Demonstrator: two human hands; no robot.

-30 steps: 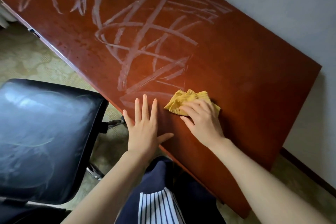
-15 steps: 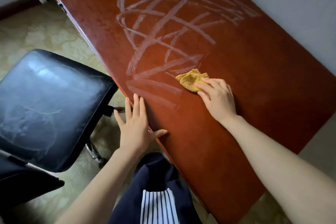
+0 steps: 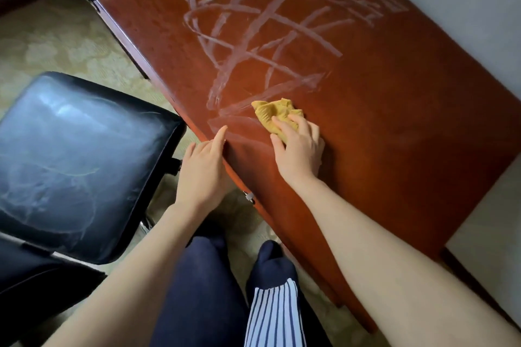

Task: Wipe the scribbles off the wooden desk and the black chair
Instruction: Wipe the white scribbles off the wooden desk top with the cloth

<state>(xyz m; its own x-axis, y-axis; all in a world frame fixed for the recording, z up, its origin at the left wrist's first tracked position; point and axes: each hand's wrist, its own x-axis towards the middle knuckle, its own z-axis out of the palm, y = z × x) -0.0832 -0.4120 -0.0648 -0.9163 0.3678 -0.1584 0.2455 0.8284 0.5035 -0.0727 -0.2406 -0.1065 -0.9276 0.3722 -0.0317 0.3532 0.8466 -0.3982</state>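
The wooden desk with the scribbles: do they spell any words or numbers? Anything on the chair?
None can be read.
Reddish-brown wooden desk: pale chalky scribbles, only crossing lines.
Black padded chair: faint loops, no letters.
Crumpled yellow cloth: no label shows.

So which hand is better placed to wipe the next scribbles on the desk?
Right. The right hand grips the yellow cloth on the wooden desk, beside the nearest scribbles. The left hand holds nothing and rests at the desk's front edge.
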